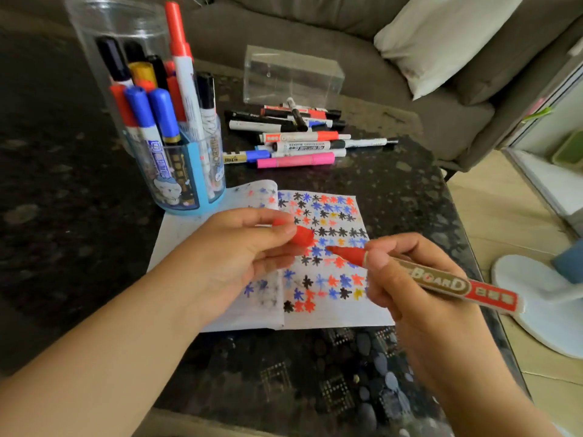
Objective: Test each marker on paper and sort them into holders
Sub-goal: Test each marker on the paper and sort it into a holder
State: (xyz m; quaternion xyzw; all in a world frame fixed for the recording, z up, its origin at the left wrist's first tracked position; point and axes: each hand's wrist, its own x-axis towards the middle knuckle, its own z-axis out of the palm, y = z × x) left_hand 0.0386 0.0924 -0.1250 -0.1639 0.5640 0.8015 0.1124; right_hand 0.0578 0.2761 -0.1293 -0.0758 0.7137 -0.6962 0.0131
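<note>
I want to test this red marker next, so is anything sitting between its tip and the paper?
Nothing visible. The red marker in the right hand points its bare tip at the paper; its cap is off, pinched in the left hand just beside the tip.

The worktop [394, 184] is looking like dark shiny stone. The holder [176, 171] is looking like clear smooth plastic. The paper [331, 310] is looking thin and matt.

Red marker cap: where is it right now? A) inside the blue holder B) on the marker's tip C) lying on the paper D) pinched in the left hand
D: the left hand pinches the red cap above the paper, while the right hand holds the uncapped red marker.
</note>
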